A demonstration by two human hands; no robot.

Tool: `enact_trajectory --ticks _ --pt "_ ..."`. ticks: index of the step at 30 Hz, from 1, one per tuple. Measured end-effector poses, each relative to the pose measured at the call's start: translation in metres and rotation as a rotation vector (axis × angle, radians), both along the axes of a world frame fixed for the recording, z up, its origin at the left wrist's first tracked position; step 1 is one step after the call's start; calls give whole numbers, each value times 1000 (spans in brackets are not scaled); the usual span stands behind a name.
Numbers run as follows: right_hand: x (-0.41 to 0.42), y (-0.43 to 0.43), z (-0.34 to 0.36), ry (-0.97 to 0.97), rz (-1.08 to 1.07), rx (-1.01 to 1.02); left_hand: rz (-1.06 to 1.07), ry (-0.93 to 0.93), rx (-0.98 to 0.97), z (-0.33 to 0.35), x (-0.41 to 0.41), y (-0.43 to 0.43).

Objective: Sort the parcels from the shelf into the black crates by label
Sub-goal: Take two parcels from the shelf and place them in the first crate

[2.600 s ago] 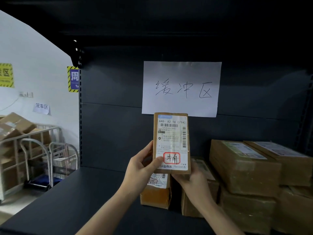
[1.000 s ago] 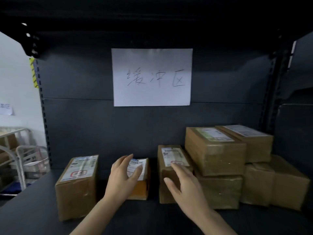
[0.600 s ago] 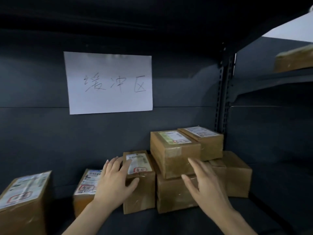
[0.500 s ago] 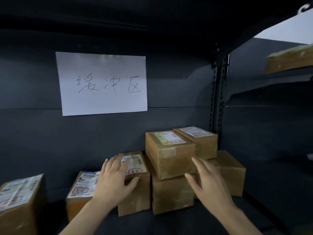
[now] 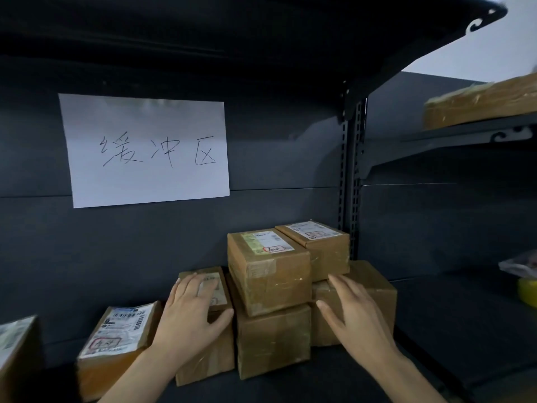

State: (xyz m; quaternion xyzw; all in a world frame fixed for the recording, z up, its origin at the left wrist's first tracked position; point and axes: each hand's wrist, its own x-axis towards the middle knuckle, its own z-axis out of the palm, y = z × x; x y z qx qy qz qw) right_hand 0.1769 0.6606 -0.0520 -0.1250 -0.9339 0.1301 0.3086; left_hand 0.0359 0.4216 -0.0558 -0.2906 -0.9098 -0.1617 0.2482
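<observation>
Several brown cardboard parcels with white labels stand on the dark shelf (image 5: 290, 385). My left hand (image 5: 189, 312) lies on top of a tall narrow parcel (image 5: 209, 359), fingers over its label and thumb at its right front edge. My right hand (image 5: 354, 315) is spread with straight fingers in front of the stack of parcels to the right, holding nothing. The stack's top front parcel (image 5: 270, 271) carries a label with a red-ringed mark. A low parcel (image 5: 116, 338) lies left of my left hand. No black crates are in view.
A white paper sign (image 5: 145, 149) with handwritten characters hangs on the shelf's back panel. Another parcel's corner (image 5: 14, 353) shows at the far left. The bay to the right holds a parcel (image 5: 479, 103) on an upper shelf and a yellow object (image 5: 527, 292) at the edge.
The parcel held up 2.6 s ago is out of my hands. My view swung right. My left hand moved from the low parcel onto the tall narrow one; my right hand reached toward the stack.
</observation>
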Motion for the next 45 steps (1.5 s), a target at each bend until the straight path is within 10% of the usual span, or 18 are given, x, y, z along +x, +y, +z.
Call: enact_trajectory --ticks 10,26,35,45 --pt "-7 12 2 18 27 -69 -40 -92 65 4 1 17" --pt "-38 -20 21 40 270 -975 -353 -449 387 11 25 43" --pt "-6 -54 22 284 379 -883 -480 -625 996 15 74 15" --pt "0 -131 -16 283 805 -840 -377 -444 1207 -13 95 -74"
